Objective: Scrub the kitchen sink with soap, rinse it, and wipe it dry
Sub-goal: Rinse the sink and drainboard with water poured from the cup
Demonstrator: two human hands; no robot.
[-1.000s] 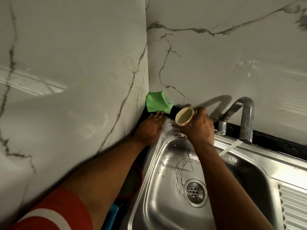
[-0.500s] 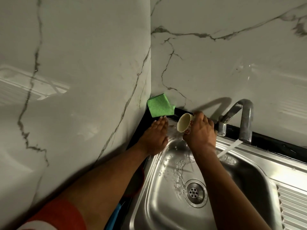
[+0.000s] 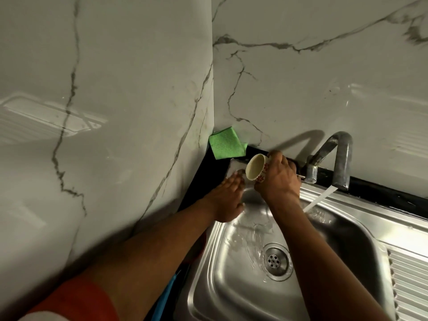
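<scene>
Rinsing stage: the right hand [image 3: 280, 179], fingers grasping a cup [image 3: 256, 169], has tipped it further over the sink's [image 3: 231, 281] back-left corner. The left hand [image 3: 228, 199], fingers flat, has swept back along the wet rim. The tap [image 3: 342, 158] runs.

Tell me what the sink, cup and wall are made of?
The sink looks like stainless steel, shiny and brushed, mirroring light. The cup seems glazed ceramic: cream gloss, red flowers. The wall looks like polished marble or marble-look tile, grey-veined.

Before you: two glossy white marble wall panels with grey veins [image 3: 301, 89], meeting in a corner; black countertop strip [image 3: 382, 195] below; dim light.
</scene>
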